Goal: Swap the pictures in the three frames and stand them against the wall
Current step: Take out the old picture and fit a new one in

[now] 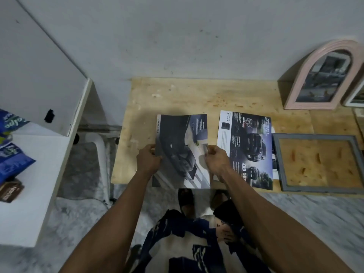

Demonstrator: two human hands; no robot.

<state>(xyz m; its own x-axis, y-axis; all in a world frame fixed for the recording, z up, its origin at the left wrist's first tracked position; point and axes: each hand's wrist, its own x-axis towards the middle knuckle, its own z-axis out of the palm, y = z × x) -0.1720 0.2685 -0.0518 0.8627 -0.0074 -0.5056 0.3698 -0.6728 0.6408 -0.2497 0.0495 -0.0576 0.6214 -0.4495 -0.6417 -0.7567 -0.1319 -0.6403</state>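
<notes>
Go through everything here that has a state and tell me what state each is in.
Left hand: grips car picture's left edge.
Right hand: pinches its right edge.
Car picture: held over table.
Brochure page: flat on table.
Grey frame: lying flat, empty.
Pink arched frame: upright against wall, filled.

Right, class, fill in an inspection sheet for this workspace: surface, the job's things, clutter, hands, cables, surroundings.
Surface: wooden table, stained and scuffed.
Job's things: car picture held over the table's front edge; truck brochure page flat beside it; grey frame lying flat, wood showing through; pink arched frame upright against the wall; white frame at the right edge, mostly cut off.
Clutter: nothing seen on the table.
Hands: left hand and right hand each pinch a side of the car picture.
Cables: nothing seen.
Surroundings: white cabinet and blue packets on the left.
</notes>
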